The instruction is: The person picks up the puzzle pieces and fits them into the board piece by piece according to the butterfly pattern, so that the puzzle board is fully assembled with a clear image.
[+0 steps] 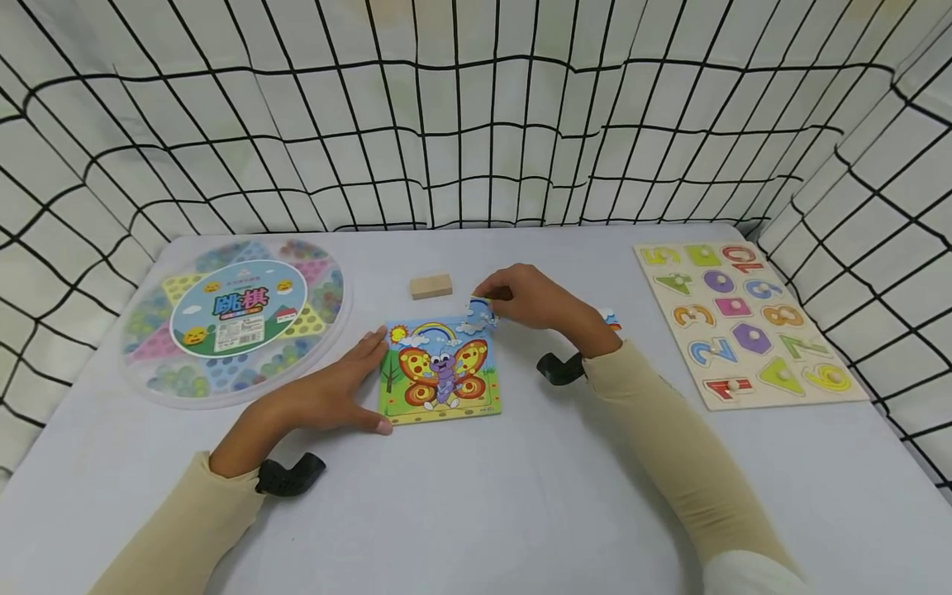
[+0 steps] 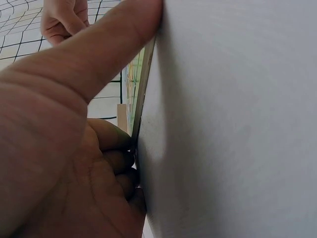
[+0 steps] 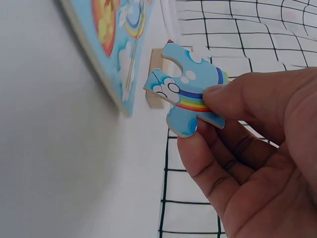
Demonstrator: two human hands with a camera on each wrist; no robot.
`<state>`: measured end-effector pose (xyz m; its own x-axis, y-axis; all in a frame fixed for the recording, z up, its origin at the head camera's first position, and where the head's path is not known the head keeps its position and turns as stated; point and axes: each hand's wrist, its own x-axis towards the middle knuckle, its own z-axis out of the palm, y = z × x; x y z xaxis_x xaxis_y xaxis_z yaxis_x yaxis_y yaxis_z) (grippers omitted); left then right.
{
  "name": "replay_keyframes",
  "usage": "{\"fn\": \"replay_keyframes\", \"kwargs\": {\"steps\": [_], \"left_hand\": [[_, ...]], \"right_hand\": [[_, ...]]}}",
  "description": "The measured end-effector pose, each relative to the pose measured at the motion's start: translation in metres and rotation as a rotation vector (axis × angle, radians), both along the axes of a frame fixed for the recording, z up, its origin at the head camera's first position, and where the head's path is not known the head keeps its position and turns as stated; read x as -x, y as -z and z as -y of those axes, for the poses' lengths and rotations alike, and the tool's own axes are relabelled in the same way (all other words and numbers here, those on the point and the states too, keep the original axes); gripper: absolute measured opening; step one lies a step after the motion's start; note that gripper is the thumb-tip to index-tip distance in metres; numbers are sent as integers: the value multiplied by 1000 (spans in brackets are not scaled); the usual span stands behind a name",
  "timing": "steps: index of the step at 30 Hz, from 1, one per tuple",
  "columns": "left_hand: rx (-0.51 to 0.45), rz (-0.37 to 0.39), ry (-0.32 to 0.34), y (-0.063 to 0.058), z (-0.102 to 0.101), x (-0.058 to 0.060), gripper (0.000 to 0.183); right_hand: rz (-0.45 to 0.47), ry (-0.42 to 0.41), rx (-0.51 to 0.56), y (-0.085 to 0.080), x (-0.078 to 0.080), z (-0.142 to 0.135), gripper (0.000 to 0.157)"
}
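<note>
A butterfly jigsaw puzzle (image 1: 444, 378) lies flat on the white table. My left hand (image 1: 335, 395) rests at its left side, thumb by the near corner and fingers along the far part of that edge; in the left wrist view the fingertips (image 2: 121, 161) touch the board's edge. Between thumb and fingers, my right hand (image 1: 531, 299) pinches a blue jigsaw piece (image 3: 190, 94) with a rainbow band, held above the puzzle's far right corner. Another jigsaw piece (image 1: 611, 318) is partly hidden behind the right wrist.
A small wooden block (image 1: 430, 287) lies beyond the puzzle. At the left is a round Chinese checkers box (image 1: 327, 273) with marbles; at the right, a number-and-shape peg board (image 1: 759, 364). Black netting (image 1: 454, 128) over white cloth stands behind the table.
</note>
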<state>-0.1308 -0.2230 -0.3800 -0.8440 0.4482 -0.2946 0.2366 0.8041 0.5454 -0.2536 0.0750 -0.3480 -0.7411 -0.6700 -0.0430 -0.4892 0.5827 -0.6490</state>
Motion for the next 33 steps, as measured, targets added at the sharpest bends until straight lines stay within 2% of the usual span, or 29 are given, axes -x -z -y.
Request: {"fn": "replay_keyframes", "kwargs": {"steps": [19, 33], "left_hand": [[23, 8, -9, 2, 0, 1, 123], [19, 9, -9, 3, 0, 1, 122]], "right_hand": [[45, -89, 43, 13, -2, 38, 23], [59, -117, 21, 11, -9, 53, 24]]}}
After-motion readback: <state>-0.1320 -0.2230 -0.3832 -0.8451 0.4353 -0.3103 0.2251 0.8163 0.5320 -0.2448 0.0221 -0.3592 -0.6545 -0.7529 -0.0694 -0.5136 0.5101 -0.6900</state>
